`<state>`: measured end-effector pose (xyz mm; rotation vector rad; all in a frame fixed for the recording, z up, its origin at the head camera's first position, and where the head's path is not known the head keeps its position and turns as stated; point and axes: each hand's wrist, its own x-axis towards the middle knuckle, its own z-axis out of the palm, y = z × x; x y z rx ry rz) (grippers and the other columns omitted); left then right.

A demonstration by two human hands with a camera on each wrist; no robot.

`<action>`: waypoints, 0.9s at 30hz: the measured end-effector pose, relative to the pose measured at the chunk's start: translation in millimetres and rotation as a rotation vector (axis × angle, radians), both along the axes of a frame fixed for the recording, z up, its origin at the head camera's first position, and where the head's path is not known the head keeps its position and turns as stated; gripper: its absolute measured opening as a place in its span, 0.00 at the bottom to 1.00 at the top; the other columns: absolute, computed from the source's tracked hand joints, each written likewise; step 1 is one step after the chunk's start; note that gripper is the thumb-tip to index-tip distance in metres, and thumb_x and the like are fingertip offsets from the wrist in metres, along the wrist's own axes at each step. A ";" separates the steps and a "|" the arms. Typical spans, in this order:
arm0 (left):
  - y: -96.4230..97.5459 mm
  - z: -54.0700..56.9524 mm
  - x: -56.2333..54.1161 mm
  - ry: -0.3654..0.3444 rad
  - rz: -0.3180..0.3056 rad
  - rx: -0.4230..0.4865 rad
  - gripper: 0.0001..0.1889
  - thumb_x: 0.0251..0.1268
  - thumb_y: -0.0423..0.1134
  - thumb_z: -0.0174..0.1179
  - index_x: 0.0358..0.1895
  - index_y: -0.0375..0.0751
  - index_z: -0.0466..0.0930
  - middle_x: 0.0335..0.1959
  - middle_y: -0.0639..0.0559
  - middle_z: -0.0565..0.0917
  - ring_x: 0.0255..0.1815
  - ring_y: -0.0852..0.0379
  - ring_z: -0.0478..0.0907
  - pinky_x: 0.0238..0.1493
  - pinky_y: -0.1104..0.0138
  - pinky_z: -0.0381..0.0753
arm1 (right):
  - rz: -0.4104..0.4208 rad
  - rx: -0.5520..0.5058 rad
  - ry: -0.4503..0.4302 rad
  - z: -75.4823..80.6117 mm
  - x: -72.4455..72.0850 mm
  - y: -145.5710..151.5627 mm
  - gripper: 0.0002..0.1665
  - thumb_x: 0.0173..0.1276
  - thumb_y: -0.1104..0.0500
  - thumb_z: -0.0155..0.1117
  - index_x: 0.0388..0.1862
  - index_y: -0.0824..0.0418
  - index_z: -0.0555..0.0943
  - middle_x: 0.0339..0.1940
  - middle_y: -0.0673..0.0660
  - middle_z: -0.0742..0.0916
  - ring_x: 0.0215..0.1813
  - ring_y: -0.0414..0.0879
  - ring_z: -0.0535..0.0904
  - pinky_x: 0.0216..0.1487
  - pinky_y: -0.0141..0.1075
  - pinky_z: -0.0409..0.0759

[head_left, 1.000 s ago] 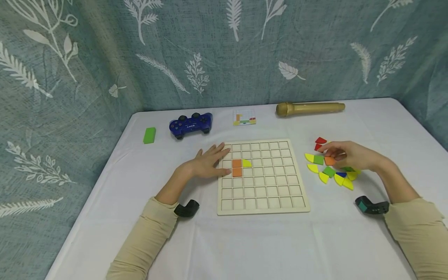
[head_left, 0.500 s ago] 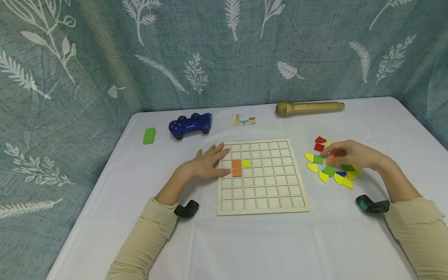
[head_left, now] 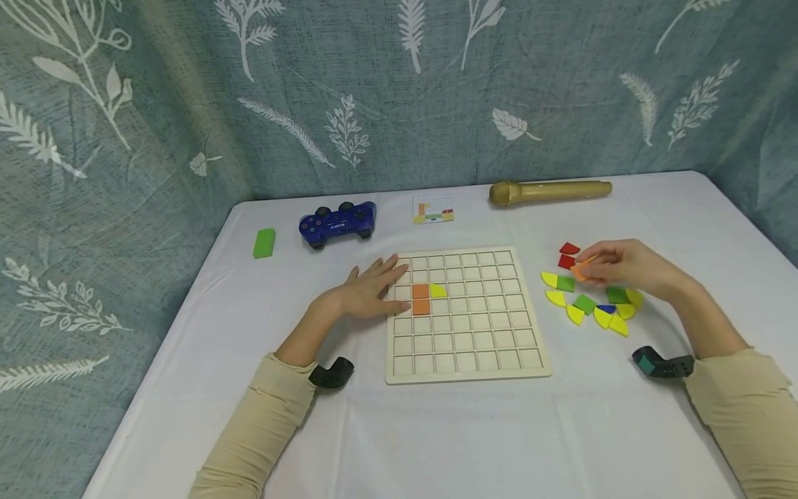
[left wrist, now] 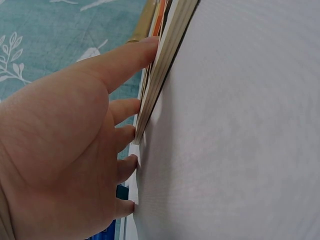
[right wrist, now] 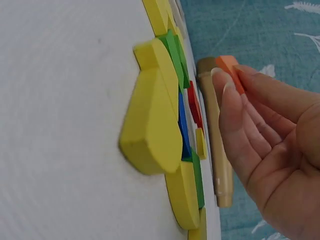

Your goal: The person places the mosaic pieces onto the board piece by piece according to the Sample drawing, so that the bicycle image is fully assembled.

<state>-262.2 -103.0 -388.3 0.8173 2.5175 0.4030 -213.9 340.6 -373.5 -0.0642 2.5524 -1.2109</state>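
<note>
My right hand [head_left: 626,267] pinches an orange square tile [head_left: 580,269] between thumb and fingers, above the loose pieces. In the right wrist view that tile [right wrist: 229,65] stands clear of the table. My left hand [head_left: 368,292] rests with spread fingers at the left edge of a pale wooden grid board [head_left: 467,344]; its thumb and fingertips touch the rim in the left wrist view. Two orange squares, the nearer one [head_left: 421,306] directly below the other, lie in cells on the board. Beside the upper one sits a yellow quarter-circle [head_left: 438,291].
Right of the board lie loose yellow quarter-circles [head_left: 575,314], green squares [head_left: 584,303], a blue piece [head_left: 606,309] and red pieces [head_left: 566,261]. Along the back are a green block [head_left: 264,243], a blue game controller [head_left: 339,225], a pattern card [head_left: 433,208] and a gold microphone [head_left: 548,193].
My right hand has taken hold of the orange tile among the loose pieces and raised it slightly up and away, uncovering green and yellow pieces. The left hand has stayed put.
</note>
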 end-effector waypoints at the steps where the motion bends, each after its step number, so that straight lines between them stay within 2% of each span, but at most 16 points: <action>1: -0.1 0.2 0.0 -0.002 0.002 -0.001 0.43 0.68 0.61 0.51 0.77 0.48 0.41 0.77 0.50 0.36 0.76 0.46 0.31 0.68 0.43 0.26 | -0.007 -0.015 -0.011 0.4 -0.1 -1.3 0.24 0.70 0.55 0.62 0.58 0.70 0.74 0.45 0.59 0.85 0.39 0.48 0.81 0.41 0.33 0.80; 7: -0.4 2.2 0.4 -0.005 0.000 0.004 0.43 0.68 0.60 0.51 0.77 0.48 0.41 0.77 0.49 0.36 0.76 0.46 0.31 0.68 0.43 0.27 | -0.023 -0.075 -0.045 2.3 -0.2 -9.4 0.28 0.68 0.50 0.63 0.59 0.68 0.73 0.49 0.58 0.85 0.43 0.46 0.81 0.44 0.33 0.78; 13: -1.2 3.3 -0.4 0.000 -0.013 -0.002 0.43 0.68 0.61 0.51 0.77 0.48 0.41 0.77 0.47 0.36 0.76 0.44 0.31 0.67 0.41 0.27 | -0.004 -0.162 -0.061 2.2 -1.1 -17.7 0.29 0.68 0.52 0.64 0.60 0.69 0.70 0.49 0.57 0.85 0.46 0.43 0.82 0.46 0.30 0.77; 19: -2.2 4.3 -2.1 -0.002 -0.015 -0.001 0.43 0.68 0.61 0.51 0.77 0.48 0.41 0.77 0.47 0.36 0.75 0.44 0.31 0.67 0.41 0.27 | 0.047 -0.263 -0.072 0.8 -3.0 -29.1 0.27 0.69 0.58 0.63 0.59 0.74 0.69 0.49 0.59 0.85 0.45 0.47 0.84 0.46 0.36 0.80; 27: -2.2 4.9 -4.1 -0.007 -0.025 0.000 0.43 0.68 0.61 0.50 0.77 0.47 0.41 0.77 0.47 0.36 0.75 0.44 0.31 0.67 0.41 0.27 | 0.164 -0.223 -0.109 0.3 -5.4 -48.3 0.23 0.70 0.60 0.61 0.57 0.74 0.72 0.48 0.62 0.84 0.47 0.50 0.83 0.49 0.38 0.80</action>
